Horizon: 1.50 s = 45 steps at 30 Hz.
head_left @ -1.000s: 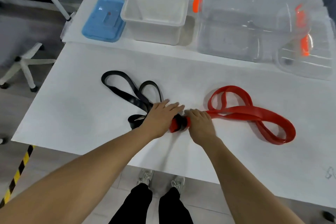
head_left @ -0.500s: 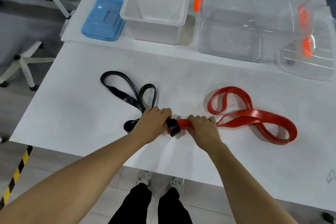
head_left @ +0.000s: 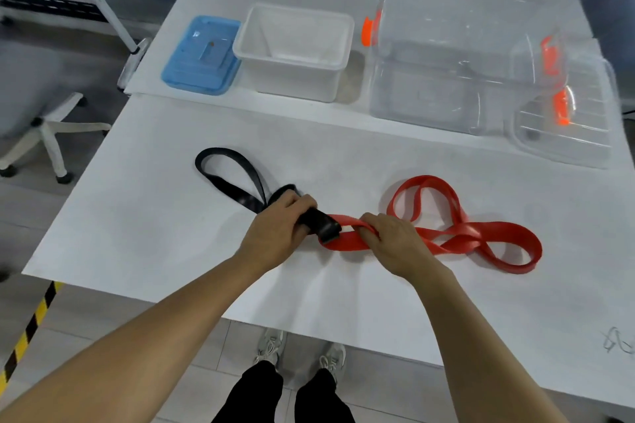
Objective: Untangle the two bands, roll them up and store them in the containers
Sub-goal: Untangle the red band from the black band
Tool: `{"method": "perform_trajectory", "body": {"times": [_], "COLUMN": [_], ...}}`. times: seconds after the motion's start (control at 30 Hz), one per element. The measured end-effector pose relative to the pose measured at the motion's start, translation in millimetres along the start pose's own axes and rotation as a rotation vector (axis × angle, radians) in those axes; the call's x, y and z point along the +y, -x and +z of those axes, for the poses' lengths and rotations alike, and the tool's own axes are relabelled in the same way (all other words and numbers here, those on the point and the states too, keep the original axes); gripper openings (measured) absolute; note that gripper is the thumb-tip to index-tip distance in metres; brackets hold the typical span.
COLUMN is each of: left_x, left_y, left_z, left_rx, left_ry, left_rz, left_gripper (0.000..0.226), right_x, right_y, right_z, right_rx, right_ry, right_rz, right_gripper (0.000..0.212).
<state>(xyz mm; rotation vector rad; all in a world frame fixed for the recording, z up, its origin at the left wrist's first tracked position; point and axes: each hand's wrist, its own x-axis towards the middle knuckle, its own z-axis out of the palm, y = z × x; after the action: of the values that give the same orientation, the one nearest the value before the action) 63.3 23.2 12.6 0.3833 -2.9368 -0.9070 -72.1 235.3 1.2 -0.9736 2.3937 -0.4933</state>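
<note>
head view, red band [head_left: 481,237] loop pulled wider

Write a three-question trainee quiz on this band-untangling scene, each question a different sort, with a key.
1. True or false: the black band and the red band are already separated.
2. Which band does the right hand grip? A) black B) red C) neither
3. Fill in: the white container stands between the blue lid and the ____ container.

Key: 1 false, they are still linked beside the left hand; 2 B; 3 clear.
</note>
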Motion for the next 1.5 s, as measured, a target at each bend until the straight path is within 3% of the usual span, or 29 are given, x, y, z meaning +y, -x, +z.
{"method": "perform_trajectory", "body": {"times": [0.17,0.4,0.5,0.57,0.63,0.73,0.83,0.97,1.13,1.37,1.5], "left_x": [-3,3,12,19,28,40,47,57,67,43,30], "left_y": [10,5,2,-1,-8,-18,-25,-35,-41,-33,-28], "left_z": [-19,-34,-46,-59,-74,-94,-114,-143,-168,-176,-188], "left_rx": [0.025,0.095,0.013,0.008,0.038,0.076,0.179,0.330,0.449,0.571,0.726], "left_ry": [-0.056,-0.071,0.058,0.129,0.165,0.148,0.114,0.337,0.341,0.425,0.561], "left_rz": [-0.069,-0.118,-0.193,-0.213,-0.203,-0.172,-0.185,-0.304,-0.367,-0.569,-0.700], "left_gripper": [0.022,0.022,0.029,0.030,0.030,0.021,0.016,0.010,0.008,0.009,0.019], "right_x": [-2,-21,-27,-35,-42,-46,-43,-41,-38,-23,-4], "right_y": [6,2,6,11,16,22,28,31,31,39,50], "right_z": [-17,-27,-42,-62,-82,-102,-121,-142,-157,-162,-165], "right_rx": [-0.046,0.119,0.212,0.170,0.104,0.157,0.283,0.357,0.553,0.673,0.741], "right_ry": [0.033,0.252,0.132,-0.065,-0.209,-0.278,-0.388,-0.510,-0.514,-0.442,-0.510], "right_rz": [0.148,0.243,0.186,0.174,0.215,0.251,0.288,0.285,0.479,0.671,0.768], "right_gripper": [0.033,0.030,0.039,0.043,0.030,0.015,0.011,0.010,0.024,0.025,0.027]}}
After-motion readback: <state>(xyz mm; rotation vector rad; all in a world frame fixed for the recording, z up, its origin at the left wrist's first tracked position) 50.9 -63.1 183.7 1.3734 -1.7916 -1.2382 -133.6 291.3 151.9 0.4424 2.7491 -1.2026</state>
